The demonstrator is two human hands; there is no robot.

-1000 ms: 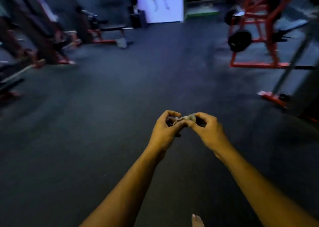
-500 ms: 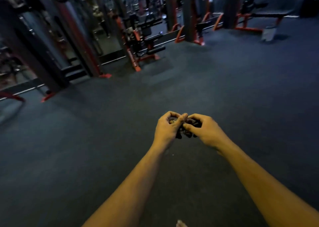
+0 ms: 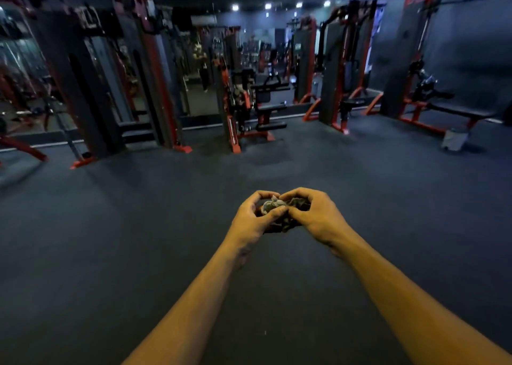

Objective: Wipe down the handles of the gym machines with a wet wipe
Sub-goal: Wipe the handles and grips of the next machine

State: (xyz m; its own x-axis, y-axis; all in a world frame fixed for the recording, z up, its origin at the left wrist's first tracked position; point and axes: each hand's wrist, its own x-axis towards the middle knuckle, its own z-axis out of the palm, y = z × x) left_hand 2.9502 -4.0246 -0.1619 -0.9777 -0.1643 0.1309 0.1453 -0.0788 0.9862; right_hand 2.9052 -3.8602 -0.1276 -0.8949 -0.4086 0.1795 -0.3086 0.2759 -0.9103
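A crumpled, dirty grey wet wipe (image 3: 273, 207) is bunched between both hands at chest height over the dark floor. My left hand (image 3: 253, 216) grips its left side with curled fingers and thumb. My right hand (image 3: 311, 212) pinches the right side, fingers curled over it. Most of the wipe is hidden inside the hands. Gym machines stand well ahead, out of reach: a red and black seated machine (image 3: 249, 106) in the middle and a tall cable tower (image 3: 94, 87) on the left. Their handles are too dark to pick out.
Dark rubber floor (image 3: 138, 240) stretches between me and the machines. More red-framed towers (image 3: 343, 68) and a bench (image 3: 457, 112) stand at the right. A small pale bin (image 3: 454, 140) sits on the floor by the bench. Mirrors line the back wall.
My view has swung left, from the open floor and red rack to the row of machines. Both hands kept hold of the wipe and have bunched it up tighter.
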